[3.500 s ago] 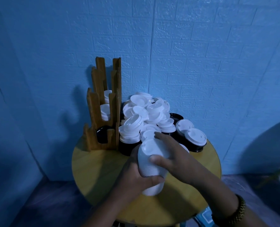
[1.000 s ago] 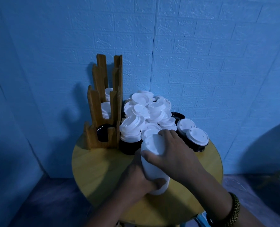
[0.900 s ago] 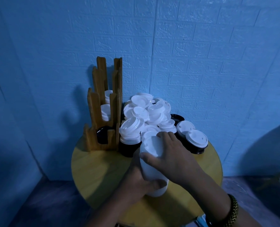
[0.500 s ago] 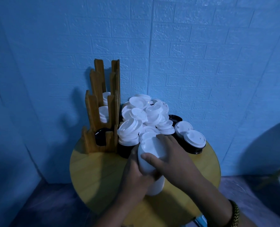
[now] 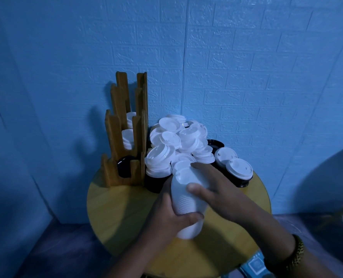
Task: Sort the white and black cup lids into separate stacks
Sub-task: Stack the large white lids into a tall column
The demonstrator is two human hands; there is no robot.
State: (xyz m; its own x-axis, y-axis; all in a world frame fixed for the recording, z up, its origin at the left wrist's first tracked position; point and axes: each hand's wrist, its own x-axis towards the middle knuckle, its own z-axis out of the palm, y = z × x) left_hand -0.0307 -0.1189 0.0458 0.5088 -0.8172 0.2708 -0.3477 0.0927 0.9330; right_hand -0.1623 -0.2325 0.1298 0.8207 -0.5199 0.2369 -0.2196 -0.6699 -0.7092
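Observation:
A tall stack of white lids (image 5: 183, 199) stands on the round wooden table (image 5: 114, 209). My left hand (image 5: 166, 215) grips its lower part from the left. My right hand (image 5: 214, 191) wraps its top from the right, thumb across the front. Behind it lies a loose heap of white lids (image 5: 178, 137) over black lids (image 5: 156, 180). Two white lids (image 5: 238, 169) sit on black lids at the right.
A stepped wooden lid holder (image 5: 124, 141) stands at the table's back left, with white lids (image 5: 128, 137) in its upper slots and a black lid (image 5: 123, 168) in the lowest. A blue brick-pattern wall rises close behind. Floor surrounds the table.
Both hands kept hold of the white stack. My left hand slid slightly lower on it, and the view shifted a little.

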